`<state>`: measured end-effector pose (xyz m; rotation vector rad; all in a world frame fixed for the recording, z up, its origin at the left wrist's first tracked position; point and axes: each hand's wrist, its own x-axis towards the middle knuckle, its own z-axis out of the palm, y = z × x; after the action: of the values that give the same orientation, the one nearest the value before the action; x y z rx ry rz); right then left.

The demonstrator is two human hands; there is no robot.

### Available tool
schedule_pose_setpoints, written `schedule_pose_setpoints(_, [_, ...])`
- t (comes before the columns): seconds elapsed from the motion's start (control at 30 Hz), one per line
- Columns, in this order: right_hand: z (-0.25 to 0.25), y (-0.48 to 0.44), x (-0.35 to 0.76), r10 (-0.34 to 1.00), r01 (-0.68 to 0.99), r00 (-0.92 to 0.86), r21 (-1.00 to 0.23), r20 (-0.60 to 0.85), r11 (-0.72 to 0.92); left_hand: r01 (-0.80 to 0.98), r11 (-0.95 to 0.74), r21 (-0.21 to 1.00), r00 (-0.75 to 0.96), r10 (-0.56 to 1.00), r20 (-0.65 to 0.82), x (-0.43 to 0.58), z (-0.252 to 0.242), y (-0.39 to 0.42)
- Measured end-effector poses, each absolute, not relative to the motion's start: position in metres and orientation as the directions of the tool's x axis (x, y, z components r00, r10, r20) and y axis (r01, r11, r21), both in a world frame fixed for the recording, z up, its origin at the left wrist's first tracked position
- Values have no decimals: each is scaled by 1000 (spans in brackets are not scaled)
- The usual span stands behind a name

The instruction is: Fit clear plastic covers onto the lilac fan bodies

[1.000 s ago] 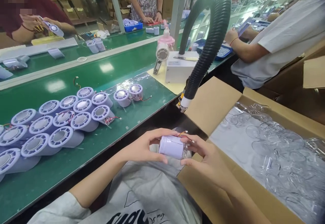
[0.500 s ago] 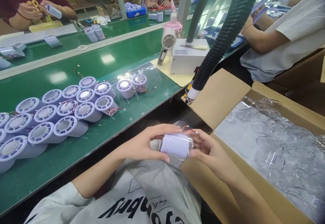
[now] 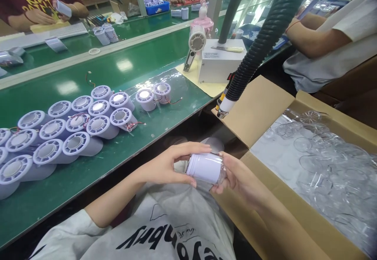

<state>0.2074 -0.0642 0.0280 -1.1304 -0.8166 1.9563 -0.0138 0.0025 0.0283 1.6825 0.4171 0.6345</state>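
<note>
Above my lap, both hands hold a lavender fan housing (image 3: 204, 167), a short cylinder lying on its side with a clear plastic cover over its right end. My left hand (image 3: 169, 162) grips the ringed left end, thumb below and fingers over the top. Around the clear right end my right hand (image 3: 232, 169) is closed, its fingers curled beneath. The housing's far side is hidden. On the green bench to the left stand several similar lavender fan housings (image 3: 100, 124), grilles up, some with thin red and black wires.
An open cardboard box (image 3: 247, 110) of clear plastic covers (image 3: 332, 165) stands at my right. A black corrugated hose (image 3: 256, 55) hangs before a white metal box (image 3: 220, 63). Nearby are a pink handheld fan (image 3: 197, 40) and co-workers (image 3: 326, 36) across and to the right.
My right hand has turned and closed around the clear end of the housing; the wires that showed above it are now out of sight. My left hand keeps its grip.
</note>
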Motion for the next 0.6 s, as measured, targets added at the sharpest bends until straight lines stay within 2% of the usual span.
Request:
schedule_pose_setpoints(0.2, [23,-66,203,751,-358,-392,-664,-531,-656,-75,-187,979,791,587,173,-17,26,2])
schedule_pose_setpoints(0.4, [26,-66,200,674,-378,-453,-559,-583,-738,-64,-206,977,791,586,175,-18,23,0])
schedule_pose_setpoints(0.5, [29,-65,199,644,-373,-487,-527,-589,-764,-47,-214,976,789,591,168,-19,23,-2])
schedule_pose_setpoints(0.6, [29,-65,198,657,-371,-498,-546,-566,-751,-24,-229,973,784,600,160,-21,23,-3])
